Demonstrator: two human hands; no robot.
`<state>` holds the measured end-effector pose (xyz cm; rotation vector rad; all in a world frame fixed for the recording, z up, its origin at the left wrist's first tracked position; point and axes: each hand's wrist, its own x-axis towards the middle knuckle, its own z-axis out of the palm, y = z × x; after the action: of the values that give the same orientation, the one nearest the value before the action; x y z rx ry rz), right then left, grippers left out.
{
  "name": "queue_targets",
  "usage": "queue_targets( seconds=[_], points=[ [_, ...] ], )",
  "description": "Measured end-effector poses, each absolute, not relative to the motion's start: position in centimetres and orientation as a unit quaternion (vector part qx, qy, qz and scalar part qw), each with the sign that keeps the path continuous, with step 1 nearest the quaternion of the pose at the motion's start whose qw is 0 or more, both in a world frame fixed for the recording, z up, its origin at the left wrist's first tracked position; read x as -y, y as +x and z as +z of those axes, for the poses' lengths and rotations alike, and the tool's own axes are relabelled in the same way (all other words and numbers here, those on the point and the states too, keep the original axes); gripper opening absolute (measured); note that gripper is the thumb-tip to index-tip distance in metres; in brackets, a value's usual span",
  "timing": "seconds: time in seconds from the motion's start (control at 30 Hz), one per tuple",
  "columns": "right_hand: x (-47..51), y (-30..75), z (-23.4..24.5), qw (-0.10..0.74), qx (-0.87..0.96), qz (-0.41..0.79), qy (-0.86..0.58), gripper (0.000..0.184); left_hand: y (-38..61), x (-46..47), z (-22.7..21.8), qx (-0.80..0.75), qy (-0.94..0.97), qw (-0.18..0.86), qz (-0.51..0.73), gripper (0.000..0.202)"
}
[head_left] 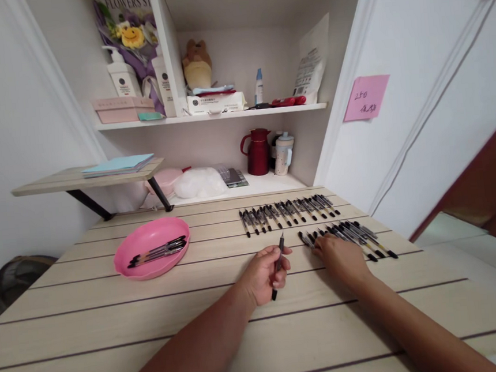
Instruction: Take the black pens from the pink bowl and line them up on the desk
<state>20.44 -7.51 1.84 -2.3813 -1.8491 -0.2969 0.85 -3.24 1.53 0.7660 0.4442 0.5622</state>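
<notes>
In the middle of the table my left hand (262, 274) is closed around a dark pen (280, 252), held nearly upright with its point up and its black end down. To the right, my right hand (341, 256) reaches into the left end of a front row of pens (368, 239). Its fingertips are pinched together there, and what lies between them is hidden. Behind both hands runs a second row of pens and slim dark caps (291, 212). A pink bowl (122, 265) on the left holds several pens (158, 252).
A small raised shelf (48, 180) with light blue paper (118, 165) stands at the back left. Along the rear cabinet are a plastic bag (199, 182), a red jug (258, 153) and a pale cup (284, 155). A pink note (366, 97) hangs on the right wall.
</notes>
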Motion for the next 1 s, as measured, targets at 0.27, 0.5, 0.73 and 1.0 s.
queue_targets(
  seconds=[0.27,0.5,0.73,1.0],
  points=[
    [9.5,19.2,2.7,0.230,0.587,0.009,-0.776,0.029,1.4,3.7,1.5,-0.183,0.286,0.871,0.354,0.017],
    [13.2,13.3,1.0,0.423,0.578,0.254,-0.650,0.017,2.3,4.9,1.5,-0.156,0.235,0.872,0.400,0.014],
    [11.5,17.0,0.6,0.278,0.594,0.032,-0.754,0.016,2.2,4.6,1.3,-0.229,0.277,0.846,0.393,0.033],
    [9.5,18.9,-0.3,0.143,0.598,-0.059,-0.786,0.018,2.9,3.9,1.6,-0.311,0.442,0.763,0.354,0.027]
  ],
)
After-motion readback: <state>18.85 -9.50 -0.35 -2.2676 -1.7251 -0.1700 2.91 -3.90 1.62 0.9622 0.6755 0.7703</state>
